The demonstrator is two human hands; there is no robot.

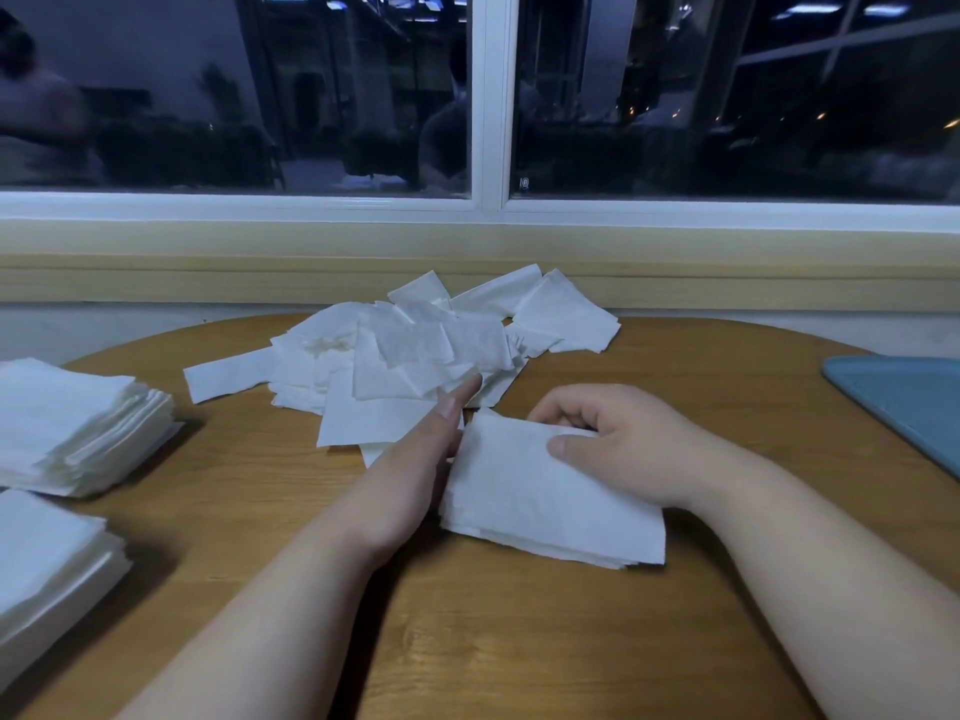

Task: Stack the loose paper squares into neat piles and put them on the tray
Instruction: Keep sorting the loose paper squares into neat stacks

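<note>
1. Centre of the counter (519, 641): the right hand (628, 444) grips a small stack (550, 506) of white paper squares. The fingers curl over its far edge and the thumb (558, 448) lies flat on top.
2. On the other side is the left hand (410, 470), fingers straight and held together, with its edge set against the stack's left side. It holds nothing, and its fingertips reach the near edge of the loose heap.
3. The small stack lies on the wood between the two hands, turned a little askew to the counter's front edge. Its layers show along the near side and at the near right corner.
4. Just behind the hands sprawls the loose heap (415, 345): white squares and a few strips overlapping at all angles, spreading back to the wall under the sill (208, 241).
5. Over on the far left sit two squared-off piles, well apart from the hands. The upper pile (78, 423) is thick, with its edges fanned slightly on the right side. The lower pile (47, 553) sits just beside it, nearer the person and cut off by the frame edge.
6. At the far right is the blue tray (904, 402), with only one rounded corner in view. It rests on the counter, well apart from the small stack and from the heap.
7. Behind it all, a white-framed window (493, 96) shows dark glass with dim reflections.
</note>
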